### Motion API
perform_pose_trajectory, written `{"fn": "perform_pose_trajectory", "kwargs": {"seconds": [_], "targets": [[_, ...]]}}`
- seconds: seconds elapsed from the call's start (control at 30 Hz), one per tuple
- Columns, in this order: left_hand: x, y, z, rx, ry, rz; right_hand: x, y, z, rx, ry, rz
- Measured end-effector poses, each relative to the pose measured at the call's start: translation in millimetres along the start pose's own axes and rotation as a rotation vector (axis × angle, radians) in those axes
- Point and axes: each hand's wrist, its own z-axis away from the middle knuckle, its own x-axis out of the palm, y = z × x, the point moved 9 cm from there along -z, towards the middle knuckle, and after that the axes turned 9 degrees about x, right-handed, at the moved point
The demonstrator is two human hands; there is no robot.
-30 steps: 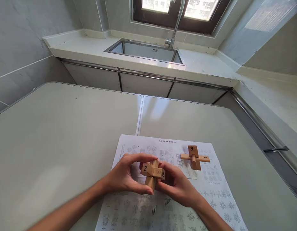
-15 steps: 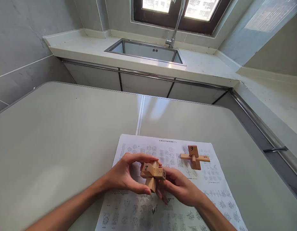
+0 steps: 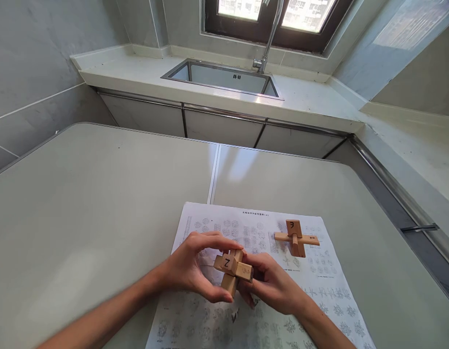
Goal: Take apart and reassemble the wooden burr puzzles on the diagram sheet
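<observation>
Tipped over a little since the earlier frame, the wooden burr puzzle now turns its "2" face more upward, while its right-hand block slants further down; the view itself has shifted slightly. At left, the left hand keeps it pinched, index finger above and thumb below, held above the printed sheet. Its visible blocks are interlocked, so it looks largely assembled, though whether every piece is seated cannot be told. From the right, the right hand has its fingers closed on that side of the puzzle, some tips hidden behind it and one hanging beneath. Farther right, a wooden cross, already joined from crossing pieces, lies on the sheet, apart from both hands and unchanged; whether it needs more work does not show.
</observation>
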Motion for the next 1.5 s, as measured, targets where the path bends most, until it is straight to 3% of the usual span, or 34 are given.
{"fn": "perform_pose_trajectory", "kwargs": {"seconds": [0.17,0.33,0.43,0.57,0.7,0.83,0.9,1.03,1.13,1.23,1.4,1.5], "targets": [[-4.2,-7.5,2.8,-0.074,0.042,-0.029,-16.2,2.5,0.3,-0.017,0.201,-0.052],[1.2,-9.7,7.0,-0.05,0.052,-0.053,-26.7,-7.6,7.2,-0.126,0.44,0.135],[4.1,-11.0,7.7,-0.058,0.045,-0.019,-23.3,-11.6,8.4,-0.164,0.477,0.234],[0.0,-9.4,6.9,-0.098,0.058,0.001,-20.1,-8.0,5.8,-0.129,0.389,0.126],[-2.5,-8.2,5.3,-0.117,0.059,0.046,-10.0,-1.4,0.1,-0.055,0.17,-0.08],[6.7,-8.1,3.3,-0.091,-0.006,0.194,5.1,2.2,-2.5,-0.017,0.003,-0.156],[5.7,-8.0,2.7,-0.082,0.014,0.176,3.1,1.1,-1.5,-0.039,0.057,-0.085],[-4.9,-2.7,1.8,-0.045,0.127,-0.051,-14.3,-6.2,6.3,-0.134,0.299,0.123],[-4.1,5.7,0.1,0.036,0.123,-0.209,-22.3,-6.3,9.0,-0.147,0.349,0.122],[-1.0,8.1,-0.2,0.089,0.093,-0.228,-22.6,-5.5,7.4,-0.12,0.298,0.107],[0.3,3.3,1.4,0.091,0.077,-0.14,-3.8,1.7,2.8,-0.015,0.009,0.002],[1.0,1.6,2.3,0.086,0.077,-0.138,-6.2,4.2,2.1,0.009,0.036,0.069]]}}
